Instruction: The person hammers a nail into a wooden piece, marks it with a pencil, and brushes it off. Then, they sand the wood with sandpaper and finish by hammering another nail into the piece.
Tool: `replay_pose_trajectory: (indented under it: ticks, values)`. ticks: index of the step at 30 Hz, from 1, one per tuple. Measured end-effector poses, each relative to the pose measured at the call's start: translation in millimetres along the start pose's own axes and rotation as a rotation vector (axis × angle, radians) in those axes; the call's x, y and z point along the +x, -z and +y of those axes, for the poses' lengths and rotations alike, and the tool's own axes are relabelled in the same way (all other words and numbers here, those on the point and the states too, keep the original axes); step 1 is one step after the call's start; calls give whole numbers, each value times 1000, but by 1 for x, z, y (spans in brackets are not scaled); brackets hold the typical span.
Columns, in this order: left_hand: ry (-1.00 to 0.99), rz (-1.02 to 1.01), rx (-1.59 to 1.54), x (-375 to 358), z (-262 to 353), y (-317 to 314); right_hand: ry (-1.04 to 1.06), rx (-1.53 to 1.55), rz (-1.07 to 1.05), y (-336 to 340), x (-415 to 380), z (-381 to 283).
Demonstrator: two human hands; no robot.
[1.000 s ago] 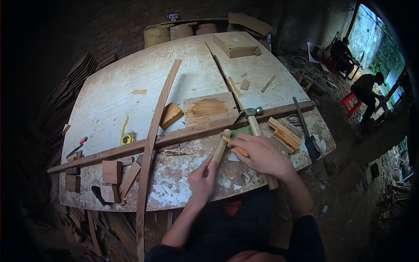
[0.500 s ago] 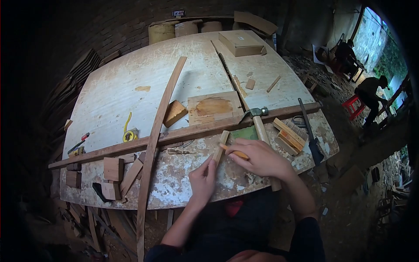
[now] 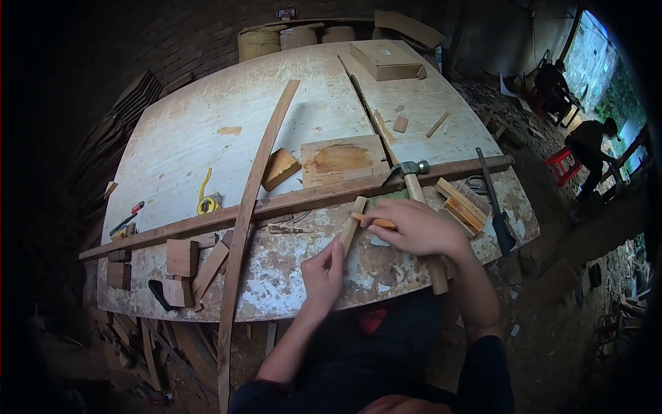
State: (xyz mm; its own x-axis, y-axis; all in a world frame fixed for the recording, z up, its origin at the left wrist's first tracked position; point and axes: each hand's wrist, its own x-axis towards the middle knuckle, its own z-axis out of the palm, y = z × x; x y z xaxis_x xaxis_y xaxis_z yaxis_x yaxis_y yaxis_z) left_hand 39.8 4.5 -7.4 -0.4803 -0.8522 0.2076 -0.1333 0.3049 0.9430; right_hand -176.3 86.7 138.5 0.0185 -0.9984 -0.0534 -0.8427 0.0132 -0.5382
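My left hand [image 3: 323, 279] pinches the lower end of a small narrow wood piece [image 3: 354, 224], which tilts up and to the right over the worn workbench [image 3: 276, 276]. In my right hand [image 3: 420, 226] is an orange pencil [image 3: 376, 221], its front end against the upper part of that wood piece. A claw hammer [image 3: 412, 172] lies just beyond my right hand, its handle passing beneath the hand and showing again below. Close to the right are stacked wood offcuts [image 3: 463, 207]. A long wooden bar [image 3: 324, 200] crosses the bench beyond both hands.
A long thin strip [image 3: 249, 200] crosses the bar at left. Nearby are a yellow tape measure [image 3: 208, 204], wood blocks [image 3: 182, 259] and a block [image 3: 281, 170]. A dark saw-like tool [image 3: 492, 200] lies at right, a cardboard box [image 3: 387, 60] behind. Two people [image 3: 589, 148] sit at far right.
The view has shifted slightly. My right hand and the pencil sit a little higher along the wood piece. My left hand still holds its lower end.
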Motion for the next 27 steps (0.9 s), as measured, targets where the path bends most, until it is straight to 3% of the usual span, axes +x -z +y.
replay_pose_trajectory:
  ticks: [4,7,8,11,12,15,16,19,20,23,24,27]
  values:
    - [-77,31,-8,2,0,-5,92,31,-13,-2,0,-6]
    - [22,-2,3,1,3,-1,141,153,-13,-5,0,6]
    - [-2,0,9,-1,1,-3,25,15,3,0,6,10]
    - [-59,16,4,1,-7,-6,119,-62,64,-16,-2,-4]
    - [-54,26,-12,2,-8,-5,148,19,-46,-9,-4,-13]
    - [-35,31,-12,-4,-12,-4,68,145,-38,8,8,14]
    - [-40,35,-12,-1,-11,-7,-19,5,80,2,14,16]
    - [-78,29,21,-1,-6,-4,40,-24,37,-11,-2,-10]
    - [-70,34,6,1,-3,-2,124,89,-57,-3,-5,-17]
    - [-57,33,-14,-1,-1,-4,-31,284,-115,12,6,7]
    - [-74,36,-7,0,-6,-7,21,63,40,2,8,19]
    - [-98,47,27,1,-6,-5,92,-18,-12,-9,-6,-12]
